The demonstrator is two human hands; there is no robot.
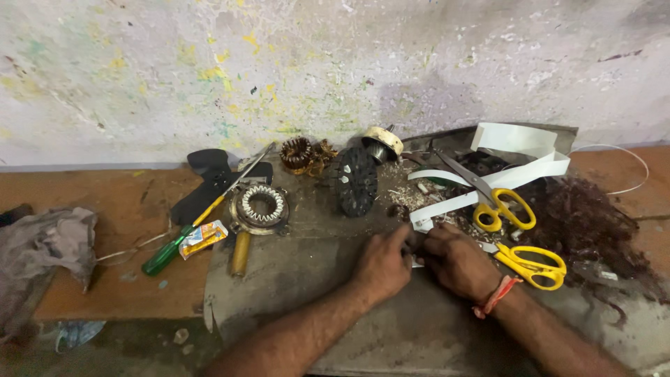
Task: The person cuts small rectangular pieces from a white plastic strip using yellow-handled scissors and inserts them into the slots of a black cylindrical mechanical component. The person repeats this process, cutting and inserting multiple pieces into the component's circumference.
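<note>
In the head view, a small white strip piece [417, 262] is pinched between the left hand [382, 265] and right hand [457, 260] at lower centre of the frame, above the table [293, 272]. Its long axis cannot be told; yellow scissors [532, 265] lie just right of the right hand.

A green screwdriver [183, 234] lies on the left, just beside a round metal ring with teeth [261, 206]. A grey rag [47, 244] sits far left on the worktop [300, 272]. A black toothed wheel [356, 180] stands in the middle. Two yellow scissors [504, 209] [534, 265] lie on the right, near a pile of dark reddish wire [586, 223]. A coil of copper wire [299, 153] rests by the painted wall [335, 63].
</note>
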